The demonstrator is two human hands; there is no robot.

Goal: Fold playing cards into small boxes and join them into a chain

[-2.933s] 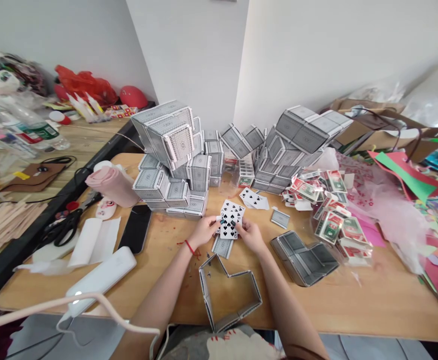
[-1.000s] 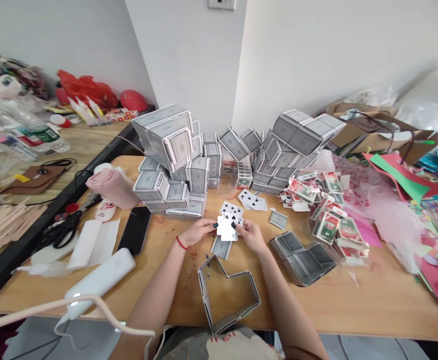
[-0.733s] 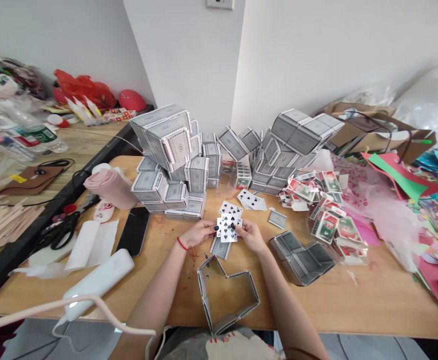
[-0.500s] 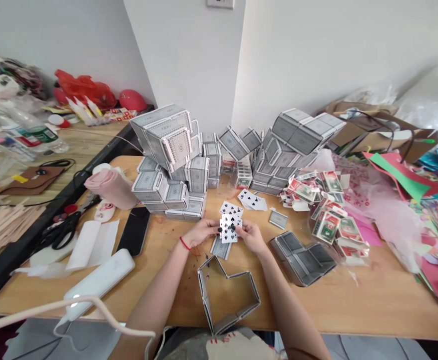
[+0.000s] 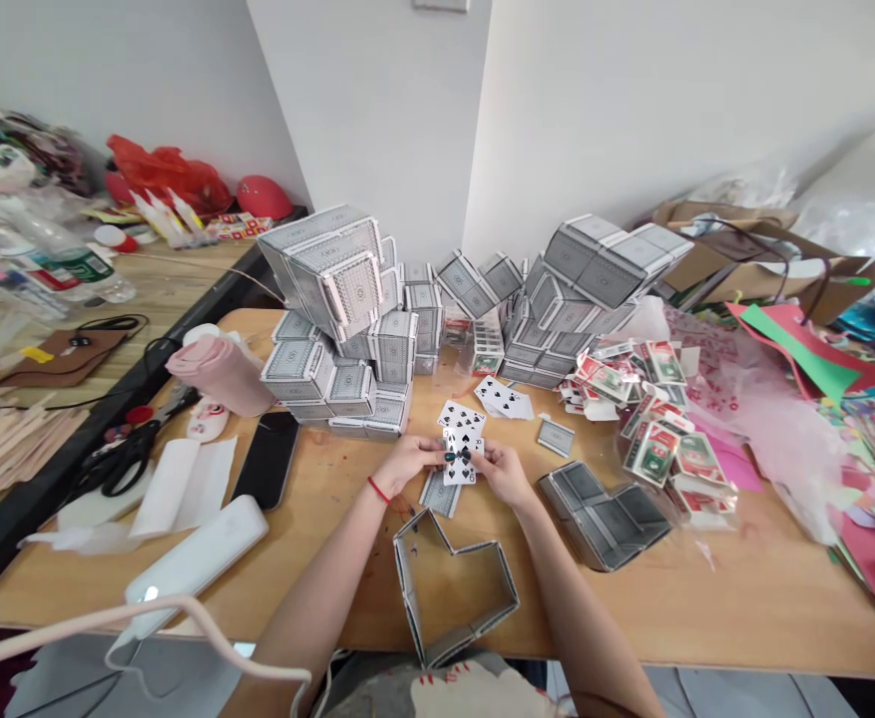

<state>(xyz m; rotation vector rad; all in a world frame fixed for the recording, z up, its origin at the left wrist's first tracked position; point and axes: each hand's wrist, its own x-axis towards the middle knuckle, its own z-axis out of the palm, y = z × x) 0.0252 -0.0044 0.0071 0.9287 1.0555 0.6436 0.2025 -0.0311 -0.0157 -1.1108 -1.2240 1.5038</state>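
Both my hands meet over the middle of the wooden table [image 5: 743,598]. My left hand [image 5: 405,461] and my right hand [image 5: 503,471] pinch a folded playing card [image 5: 462,457] with black spades, thumbs touching at its centre. Just beyond it lie face-up spade cards [image 5: 461,414] and more face-up cards [image 5: 504,399]. A face-down grey-backed card [image 5: 439,493] lies under my hands. In front of me stands an open heart-shaped frame [image 5: 453,586] made of grey-backed cards; a second heart frame [image 5: 603,513] lies to the right.
Stacks of grey card boxes [image 5: 339,309] and further card boxes [image 5: 594,274] line the wall. Red-green card packs [image 5: 661,419] sit right, coloured paper [image 5: 856,439] beyond. On the left are a black phone [image 5: 268,459], scissors [image 5: 130,454], a pink roll [image 5: 219,369] and a white device [image 5: 190,563].
The flat spade card I held earlier has been folded narrower between my fingers. My hands have drawn closer together, thumbs now meeting at the card's middle.
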